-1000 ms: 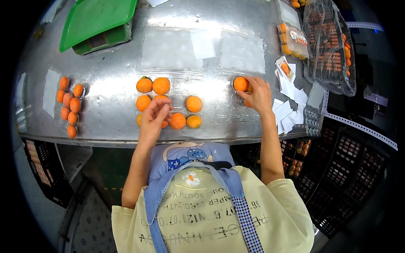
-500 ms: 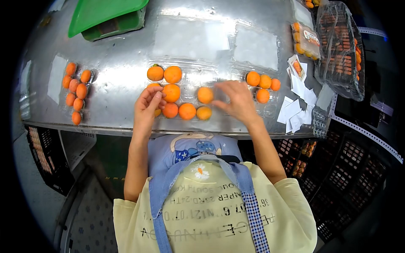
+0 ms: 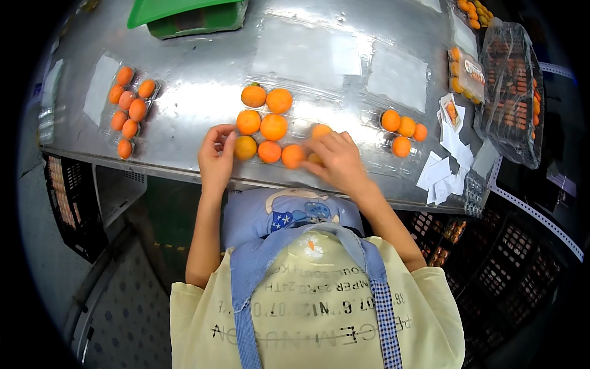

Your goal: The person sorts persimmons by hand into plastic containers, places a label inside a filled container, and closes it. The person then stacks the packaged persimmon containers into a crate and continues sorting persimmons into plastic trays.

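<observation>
Several oranges sit in a clear plastic tray (image 3: 301,109) on the metal table before me. My left hand (image 3: 216,158) is beside the tray's left side, next to the near-left orange (image 3: 244,148). Its fingers are half curled, with the thumb apart and nothing between them. My right hand (image 3: 338,161) reaches over the tray's near right part, fingers and thumb curved around an orange (image 3: 315,159) they partly cover. Its fingertips lie close against the neighbouring orange (image 3: 292,156). Another orange (image 3: 321,131) shows just behind the right fingers.
Clear packs of oranges lie to the left (image 3: 136,111) and right (image 3: 406,126). White paper slips (image 3: 439,175) and a labelled pack (image 3: 468,74) are at the right, beside a plastic-lined crate (image 3: 509,92). A green tray (image 3: 178,7) stands at the back left.
The view has shifted, so the table contents appear moved. My right hand has come down and left onto an orange. My left hand has drawn back from the oranges to the tray's side.
</observation>
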Demonstrator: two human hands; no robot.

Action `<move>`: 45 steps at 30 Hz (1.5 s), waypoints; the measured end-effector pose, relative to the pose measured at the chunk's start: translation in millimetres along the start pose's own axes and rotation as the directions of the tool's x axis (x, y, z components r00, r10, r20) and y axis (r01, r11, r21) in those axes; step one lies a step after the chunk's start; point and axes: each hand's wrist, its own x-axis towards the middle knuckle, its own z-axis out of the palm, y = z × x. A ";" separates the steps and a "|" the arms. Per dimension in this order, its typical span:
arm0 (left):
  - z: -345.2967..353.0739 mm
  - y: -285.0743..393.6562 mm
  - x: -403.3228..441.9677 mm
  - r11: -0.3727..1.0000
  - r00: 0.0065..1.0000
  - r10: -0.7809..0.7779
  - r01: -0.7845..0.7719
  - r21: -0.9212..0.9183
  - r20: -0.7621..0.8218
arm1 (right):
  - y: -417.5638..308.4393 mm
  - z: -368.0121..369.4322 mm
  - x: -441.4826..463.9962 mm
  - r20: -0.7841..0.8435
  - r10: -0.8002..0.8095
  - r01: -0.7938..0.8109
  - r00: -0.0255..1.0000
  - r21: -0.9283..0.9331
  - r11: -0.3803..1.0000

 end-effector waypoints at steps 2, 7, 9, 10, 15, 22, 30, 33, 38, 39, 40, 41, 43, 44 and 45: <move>-0.3 1.5 -4.0 0.990 0.999 0.045 -0.044 0.136 -0.003 | -8.3 9.7 6.6 -0.022 -0.057 0.056 0.998 -0.050 0.997; -2.1 -1.7 -12.2 0.998 0.999 0.033 -0.034 0.062 0.004 | -8.8 27.8 7.3 -0.021 -0.094 0.090 0.995 -0.123 0.988; -2.1 -5.1 -13.2 0.999 0.999 0.033 -0.033 0.032 -0.010 | -8.0 25.4 7.2 -0.019 -0.054 0.053 0.998 -0.050 0.997; -2.2 -2.8 -13.6 1.000 1.000 0.017 -0.016 0.016 -0.005 | -7.0 22.8 7.4 -0.018 -0.034 0.033 0.999 -0.015 0.999; 6.0 19.8 -21.8 0.946 0.980 -0.032 0.093 -0.311 0.195 | -18.5 -5.8 6.4 0.046 0.182 -0.179 0.982 0.529 0.830; 25.8 63.5 -34.7 0.711 0.774 0.066 0.407 -0.574 0.630 | -28.5 -16.9 7.2 -0.140 0.030 0.058 0.990 0.588 0.807; 30.5 66.9 -39.1 0.858 0.871 0.157 0.113 -0.502 0.465 | -25.1 -8.5 -2.3 -0.112 0.198 -0.035 0.974 0.787 0.616; 31.6 67.7 -39.4 0.869 0.884 0.148 0.097 -0.486 0.443 | -25.9 -5.5 -3.0 -0.054 0.242 -0.085 0.969 0.845 0.528; 32.9 71.2 -41.3 0.920 0.887 0.127 0.063 -0.387 0.444 | -35.9 -6.2 6.2 -0.003 0.281 -0.165 0.960 0.804 0.571; 32.8 71.7 -41.1 0.924 0.887 0.117 0.067 -0.376 0.447 | -36.4 -5.6 7.9 0.013 0.292 -0.175 0.956 0.825 0.537; 32.5 71.8 -40.8 0.929 0.887 0.107 0.071 -0.364 0.449 | -36.6 -4.7 9.4 0.029 0.302 -0.184 0.953 0.845 0.502; 31.6 71.1 -40.0 0.903 0.874 0.069 0.151 -0.403 0.481 | -35.8 -2.0 9.9 0.055 0.334 -0.205 0.941 0.878 0.432; 29.8 69.0 -38.0 0.829 0.835 0.001 0.307 -0.467 0.550 | -33.1 4.1 9.2 0.115 0.393 -0.240 0.912 0.928 0.285; 31.0 67.6 -38.2 0.812 0.840 0.028 0.296 -0.503 0.541 | -32.7 3.2 9.4 0.121 0.397 -0.250 0.910 0.924 0.291; 32.8 65.2 -38.1 0.794 0.845 0.056 0.285 -0.537 0.531 | -32.0 1.6 9.8 0.127 0.401 -0.259 0.907 0.919 0.297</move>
